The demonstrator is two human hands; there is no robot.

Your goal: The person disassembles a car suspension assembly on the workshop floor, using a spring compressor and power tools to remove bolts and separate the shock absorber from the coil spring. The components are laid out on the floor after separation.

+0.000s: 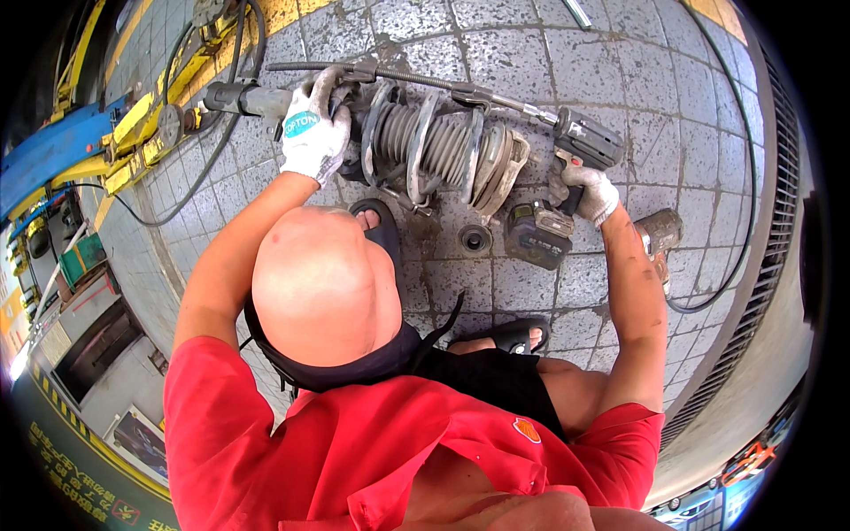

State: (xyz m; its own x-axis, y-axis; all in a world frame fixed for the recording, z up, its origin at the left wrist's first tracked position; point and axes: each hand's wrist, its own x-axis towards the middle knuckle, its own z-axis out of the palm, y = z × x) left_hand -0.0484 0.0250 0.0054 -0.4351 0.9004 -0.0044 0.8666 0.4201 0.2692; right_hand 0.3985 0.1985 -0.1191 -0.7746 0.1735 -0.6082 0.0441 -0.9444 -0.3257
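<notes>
A car strut (257,103) lies sideways on the tiled floor before me, its grey coil spring (415,164) around a ribbed rubber boot (398,137). Along the spring's far side runs a spring compressor (412,80) with a threaded rod, its claws hooked over the coils. My left hand (314,133), in a white glove, is closed around the strut at the spring's left end. In my gloved right hand (591,190) is the grip of a cordless impact wrench (589,140). Its nose meets the rod's right end, and the battery hangs low. The glove hides the trigger.
A round ring-like part (475,239) lies near my feet. Right of my forearm rests another pistol-shaped tool (662,232), near a black hose (753,177). A floor grate (770,221) runs along the right. Yellow and blue lift arms (133,168) with cables stand at left.
</notes>
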